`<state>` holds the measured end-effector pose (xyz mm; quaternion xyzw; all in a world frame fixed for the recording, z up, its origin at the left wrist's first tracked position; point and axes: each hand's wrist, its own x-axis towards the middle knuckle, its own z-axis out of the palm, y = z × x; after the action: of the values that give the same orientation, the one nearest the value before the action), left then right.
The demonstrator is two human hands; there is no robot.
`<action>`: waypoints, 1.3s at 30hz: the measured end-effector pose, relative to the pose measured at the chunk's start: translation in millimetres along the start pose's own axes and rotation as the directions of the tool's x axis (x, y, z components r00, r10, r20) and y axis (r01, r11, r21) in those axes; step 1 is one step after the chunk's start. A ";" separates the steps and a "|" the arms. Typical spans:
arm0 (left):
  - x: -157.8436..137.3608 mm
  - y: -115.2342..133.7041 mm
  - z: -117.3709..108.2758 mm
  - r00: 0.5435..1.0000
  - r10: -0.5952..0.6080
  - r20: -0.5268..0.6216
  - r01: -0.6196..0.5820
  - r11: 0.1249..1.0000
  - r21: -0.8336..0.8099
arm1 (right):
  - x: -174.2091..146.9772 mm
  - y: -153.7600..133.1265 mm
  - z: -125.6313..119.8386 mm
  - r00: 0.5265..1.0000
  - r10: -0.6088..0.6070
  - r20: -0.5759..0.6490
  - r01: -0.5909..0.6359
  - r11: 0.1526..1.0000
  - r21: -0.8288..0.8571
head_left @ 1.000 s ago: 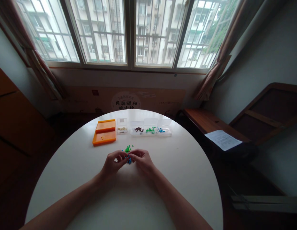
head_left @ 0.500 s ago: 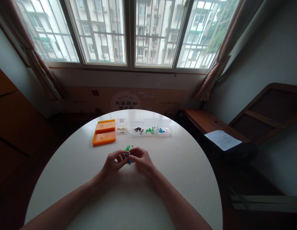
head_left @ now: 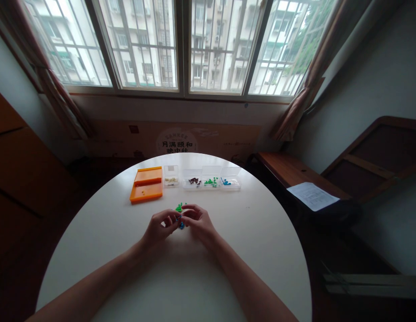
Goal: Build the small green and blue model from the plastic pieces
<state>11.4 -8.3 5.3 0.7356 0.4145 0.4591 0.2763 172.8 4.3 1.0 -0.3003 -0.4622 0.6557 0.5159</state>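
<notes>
My left hand [head_left: 163,225] and my right hand [head_left: 196,220] meet over the middle of the white table [head_left: 188,273], their fingertips almost touching. Both are closed in a pinch around small plastic pieces, of which a bit of blue and dark shows between the fingers; their exact shape is mostly hidden. Loose green pieces [head_left: 179,208] lie on the table just beyond the fingertips. Below the fingers, close to the table, is a small cluster of blue pieces [head_left: 181,226], partly covered by my hands.
Left of centre lies an orange tray [head_left: 146,195] with a few yellow bits. Beside it stands a small clear box [head_left: 171,182] of cream pieces. A clear compartment case [head_left: 210,187] with raised lids holds dark, green and blue pieces. A printed sheet [head_left: 312,197] rests beyond the table.
The fingers of my right hand have shifted slightly, and its index finger is a little more raised. My left hand stays almost where it was.
</notes>
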 end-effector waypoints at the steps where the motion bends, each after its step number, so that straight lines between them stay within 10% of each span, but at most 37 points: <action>1: -0.2 -0.6 0.0 1.000 -0.002 -0.001 0.002 1.000 -0.003 | 0.0 0.1 -0.2 1.000 -0.002 -0.010 0.002 1.000 0.002; 39: -1.1 -3.7 0.1 0.997 0.071 -0.030 -0.071 0.997 -0.025 | 1.4 0.9 1.1 0.998 -0.033 -0.046 0.032 0.999 -0.014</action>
<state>9.9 -7.4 1.9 0.7395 0.3859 0.4846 0.2634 171.1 5.3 0.8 -0.3112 -0.4596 0.6370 0.5349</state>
